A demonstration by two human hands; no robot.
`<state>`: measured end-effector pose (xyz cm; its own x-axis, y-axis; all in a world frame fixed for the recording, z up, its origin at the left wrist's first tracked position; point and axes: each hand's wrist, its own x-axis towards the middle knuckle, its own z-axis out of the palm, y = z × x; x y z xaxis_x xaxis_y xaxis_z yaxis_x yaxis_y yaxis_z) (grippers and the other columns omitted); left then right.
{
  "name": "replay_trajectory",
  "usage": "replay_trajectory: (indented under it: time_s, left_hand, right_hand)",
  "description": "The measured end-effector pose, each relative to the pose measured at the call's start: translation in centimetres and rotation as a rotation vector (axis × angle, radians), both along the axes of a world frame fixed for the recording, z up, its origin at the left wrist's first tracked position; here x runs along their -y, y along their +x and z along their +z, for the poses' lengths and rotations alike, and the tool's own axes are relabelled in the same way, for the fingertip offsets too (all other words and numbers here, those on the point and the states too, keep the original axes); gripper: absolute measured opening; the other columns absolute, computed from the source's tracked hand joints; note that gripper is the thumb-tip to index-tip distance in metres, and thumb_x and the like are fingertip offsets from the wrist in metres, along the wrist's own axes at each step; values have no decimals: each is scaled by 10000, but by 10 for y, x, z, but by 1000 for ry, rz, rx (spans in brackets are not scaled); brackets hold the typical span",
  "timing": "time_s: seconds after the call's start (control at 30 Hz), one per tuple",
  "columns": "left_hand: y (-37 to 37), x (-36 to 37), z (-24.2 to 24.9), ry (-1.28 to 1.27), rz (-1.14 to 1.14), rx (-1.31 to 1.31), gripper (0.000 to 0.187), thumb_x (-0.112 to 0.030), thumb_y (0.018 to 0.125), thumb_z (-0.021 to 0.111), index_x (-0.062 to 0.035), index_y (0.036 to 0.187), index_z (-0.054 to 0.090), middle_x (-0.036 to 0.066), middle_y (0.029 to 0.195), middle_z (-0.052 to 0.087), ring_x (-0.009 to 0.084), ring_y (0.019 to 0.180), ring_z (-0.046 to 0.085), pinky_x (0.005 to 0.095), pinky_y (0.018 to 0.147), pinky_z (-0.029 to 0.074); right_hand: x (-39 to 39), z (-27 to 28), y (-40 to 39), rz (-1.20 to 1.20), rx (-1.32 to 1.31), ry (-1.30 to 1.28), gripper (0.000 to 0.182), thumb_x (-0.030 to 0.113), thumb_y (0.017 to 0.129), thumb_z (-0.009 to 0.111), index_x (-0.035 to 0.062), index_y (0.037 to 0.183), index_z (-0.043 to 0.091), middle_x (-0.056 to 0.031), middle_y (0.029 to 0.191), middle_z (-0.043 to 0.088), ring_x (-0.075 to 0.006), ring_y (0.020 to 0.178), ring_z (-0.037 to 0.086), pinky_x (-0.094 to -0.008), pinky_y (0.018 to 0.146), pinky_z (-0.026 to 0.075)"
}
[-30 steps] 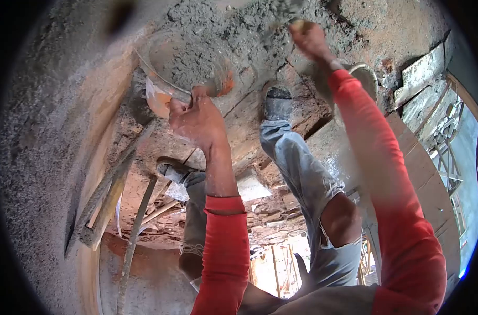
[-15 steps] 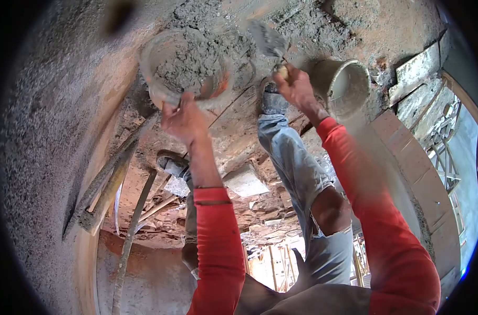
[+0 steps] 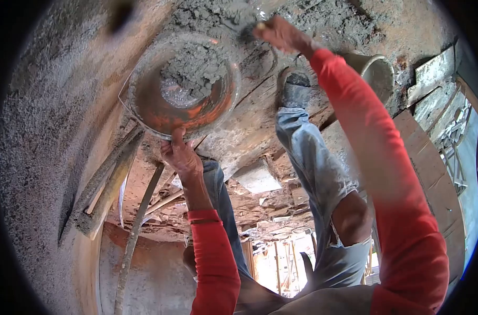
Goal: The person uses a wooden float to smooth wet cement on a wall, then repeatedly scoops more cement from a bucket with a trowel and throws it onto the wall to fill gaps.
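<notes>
My left hand (image 3: 183,158) pinches the near rim of a round orange-brown basin (image 3: 197,118), thumb over the edge. Wet grey mortar (image 3: 194,68) lies heaped at the basin's far side; its near inner wall shows smeared and partly bare. The basin is tilted toward me. My right hand (image 3: 282,35) is closed around the handle of a trowel (image 3: 260,25), just beyond the basin's right rim. The trowel's blade is blurred against the mortar pile (image 3: 207,16) on the ground, so its load cannot be made out.
A bucket (image 3: 380,79) lies to the right, partly behind my right arm. Rough plastered wall (image 3: 44,115) rises on the left, with wooden battens (image 3: 110,191) leaning near it. Stone slabs (image 3: 433,68) and a board (image 3: 428,163) stand at right. My shoe (image 3: 295,84) is planted between basin and bucket.
The basin has come toward me and tilted, its mortar now bunched at the far side. My right hand with the trowel has moved up and left, to the ground mortar.
</notes>
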<state>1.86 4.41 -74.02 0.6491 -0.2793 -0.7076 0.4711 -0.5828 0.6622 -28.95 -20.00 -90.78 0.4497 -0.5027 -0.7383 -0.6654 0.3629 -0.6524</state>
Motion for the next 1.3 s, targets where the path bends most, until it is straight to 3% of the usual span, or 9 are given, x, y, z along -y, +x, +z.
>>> replay_trajectory:
  time_s: [0.1, 0.2, 0.3, 0.4, 0.63, 0.77, 0.93, 1.03, 1.3]
  left_hand:
    - [2, 2, -3, 44, -7, 21, 156, -45, 872, 762, -150, 964, 692, -75, 1098, 683, 138, 1052, 591, 546, 1005, 393]
    - [-2, 2, -4, -22, -15, -12, 137, -67, 890, 752, -151, 989, 710, -69, 1118, 693, 142, 1101, 587, 595, 1037, 377]
    - [3, -4, -13, -68, -92, 27, 166, -89, 884, 762, -155, 1033, 728, -65, 1145, 704, 149, 1144, 582, 644, 1075, 353]
    - [1, 3, -5, 43, -57, 3, 230, -98, 879, 770, -161, 1099, 741, -68, 1188, 705, 158, 1169, 583, 681, 1106, 334]
    - [-10, 20, 7, 90, -8, -1, 294, -96, 868, 752, -159, 1155, 739, -69, 1151, 715, 137, 1110, 618, 615, 1028, 414]
    - [-15, 28, 7, 84, -89, 4, 286, -121, 874, 745, -137, 1160, 738, -53, 1114, 731, 143, 1077, 643, 521, 942, 484]
    - [-19, 22, 8, 117, -118, 54, 302, -160, 897, 759, -87, 1188, 734, 15, 1150, 746, 181, 1082, 675, 501, 888, 545]
    - [-17, 34, -4, 84, -88, 59, 314, -176, 903, 767, -69, 1196, 728, 41, 1166, 752, 186, 1072, 688, 497, 862, 565]
    - [-18, -8, 27, 199, -101, -33, 309, -152, 855, 797, -89, 1146, 714, 13, 1152, 745, 179, 1052, 679, 505, 880, 541]
  right_hand:
    - [29, 7, 30, -23, 13, -78, 586, 597, 1011, 640, 20, 1013, 745, 13, 564, 499, -104, 449, 507, -323, 407, 437]
    - [22, 8, 38, -100, 91, -85, 511, 536, 997, 696, 29, 1037, 744, 13, 577, 496, -113, 488, 542, -334, 442, 462]
    - [-1, -41, 34, -107, 456, -625, 460, 479, 1001, 705, 21, 980, 724, -4, 598, 520, -120, 531, 566, -343, 478, 475]
    - [-10, 38, 33, -139, 51, -455, 461, 464, 978, 693, 8, 907, 687, -155, 696, 681, -271, 645, 693, -472, 678, 595]
    - [-56, 172, 54, 400, -251, -796, 278, 301, 989, 700, 48, 1104, 681, -196, 870, 769, -310, 769, 776, -466, 721, 626]
    - [-48, 211, 79, 486, -297, -788, 241, 273, 996, 690, 74, 1131, 697, -184, 1000, 791, -313, 857, 796, -447, 745, 628]
    - [-52, 192, 135, 743, -421, -596, 178, 230, 1003, 657, 93, 1065, 754, -139, 1032, 804, -299, 920, 803, -440, 758, 618]
    - [-101, 164, 132, 598, -166, -793, 164, 200, 1002, 608, 79, 1022, 716, -106, 841, 760, -338, 765, 762, -500, 693, 590]
    - [-145, 241, 87, 337, -201, -364, 314, 377, 975, 672, 91, 927, 791, -183, 875, 779, -360, 941, 785, -480, 846, 594]
